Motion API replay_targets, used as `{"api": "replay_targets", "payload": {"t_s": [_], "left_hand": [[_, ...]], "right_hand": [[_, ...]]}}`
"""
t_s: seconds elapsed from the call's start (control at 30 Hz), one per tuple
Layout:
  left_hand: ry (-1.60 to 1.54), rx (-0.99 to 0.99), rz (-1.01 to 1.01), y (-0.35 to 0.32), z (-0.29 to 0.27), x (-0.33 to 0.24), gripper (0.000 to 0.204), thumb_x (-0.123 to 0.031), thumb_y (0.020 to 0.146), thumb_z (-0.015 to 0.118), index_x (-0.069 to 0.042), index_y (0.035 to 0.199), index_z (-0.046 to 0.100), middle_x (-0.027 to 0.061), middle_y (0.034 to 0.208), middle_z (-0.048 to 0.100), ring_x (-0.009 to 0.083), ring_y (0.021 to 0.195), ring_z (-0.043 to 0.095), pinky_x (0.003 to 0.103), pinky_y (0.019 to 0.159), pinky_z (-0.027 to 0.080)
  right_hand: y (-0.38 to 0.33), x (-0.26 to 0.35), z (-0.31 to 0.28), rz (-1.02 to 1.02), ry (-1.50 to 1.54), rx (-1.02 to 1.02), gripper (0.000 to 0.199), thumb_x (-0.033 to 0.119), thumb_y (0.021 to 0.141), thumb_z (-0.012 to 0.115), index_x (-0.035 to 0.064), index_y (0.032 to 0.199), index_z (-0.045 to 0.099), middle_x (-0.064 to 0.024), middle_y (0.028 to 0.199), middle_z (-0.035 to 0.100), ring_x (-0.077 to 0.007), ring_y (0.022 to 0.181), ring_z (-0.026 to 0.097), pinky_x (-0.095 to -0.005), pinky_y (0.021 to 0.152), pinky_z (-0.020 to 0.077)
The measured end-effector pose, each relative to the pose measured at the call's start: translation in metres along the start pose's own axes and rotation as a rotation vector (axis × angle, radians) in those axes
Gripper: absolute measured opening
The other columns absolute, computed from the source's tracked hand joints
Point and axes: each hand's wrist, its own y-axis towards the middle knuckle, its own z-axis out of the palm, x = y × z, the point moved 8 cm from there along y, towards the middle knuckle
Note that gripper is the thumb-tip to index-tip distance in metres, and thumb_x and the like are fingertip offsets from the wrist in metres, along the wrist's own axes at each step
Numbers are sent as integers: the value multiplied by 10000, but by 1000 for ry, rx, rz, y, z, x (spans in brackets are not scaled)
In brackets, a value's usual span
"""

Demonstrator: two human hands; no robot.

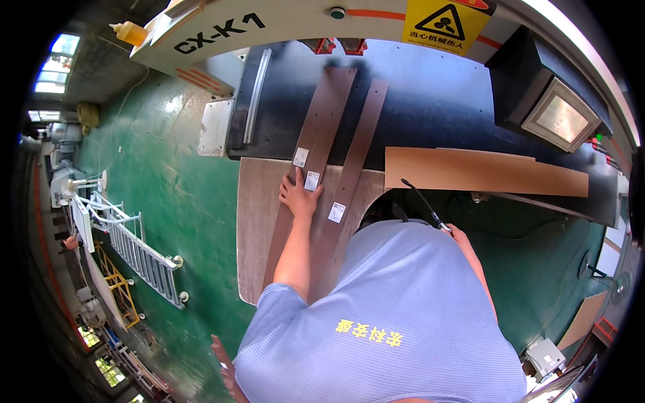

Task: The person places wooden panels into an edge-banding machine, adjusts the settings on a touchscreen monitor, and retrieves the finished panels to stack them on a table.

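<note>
My left hand lies with fingers spread on two long dark-brown strips placed side by side, its fingertips close to their small white labels. To the right of them is a third brown strip, set apart by a narrow gap and bearing its own white label. All three run from a wooden-topped support onto the dark machine bed. At my right side, my right hand grips a slim black tool with a long thin nozzle, like an air blow gun; my shirt partly hides that hand.
A light-brown panel lies along the bed's near edge at right. Overhead spans a pale machine beam with a yellow warning sign. A dark box with a screen stands at far right. A wheeled roller stand is on the left.
</note>
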Motion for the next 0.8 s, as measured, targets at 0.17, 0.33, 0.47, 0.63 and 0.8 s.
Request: {"api": "replay_targets", "payload": {"t_s": [0.17,0.33,0.47,0.63,0.8], "left_hand": [[-6,-7,-56,41,5,-30,961,-560,697,833,-263,1531,461,212,1538,367,433,1381,356,596,1100,275],[-24,-59,-88,66,10,-67,954,-575,699,831,-267,1524,462,207,1517,383,442,1352,380,619,1072,296],[-57,-103,-97,78,11,-78,964,-579,692,829,-268,1527,462,217,1512,379,447,1354,368,635,1081,284],[-112,-106,-93,102,16,-82,956,-556,713,835,-244,1529,443,233,1540,335,447,1376,344,646,1100,260],[-122,-102,-45,121,20,-91,1013,-549,703,834,-246,1562,390,252,1546,329,458,1394,331,653,1100,265]], "right_hand": [[0,4,-1,-45,-9,-2,333,311,1044,586,0,1153,634,-108,873,674,-139,806,574,-317,750,496],[-7,7,0,-18,-33,-25,322,305,1045,587,0,1135,635,-104,842,654,-136,784,555,-316,727,489],[-11,8,-2,9,-51,-49,313,303,1046,587,2,1117,636,-78,831,629,-130,774,531,-308,721,475],[-15,5,-2,38,-61,-45,300,292,1046,588,5,1117,636,-67,837,622,-119,782,520,-299,727,469],[-13,3,4,55,-35,10,289,281,1046,591,3,1116,634,-55,834,622,-108,792,523,-290,733,472]]}}
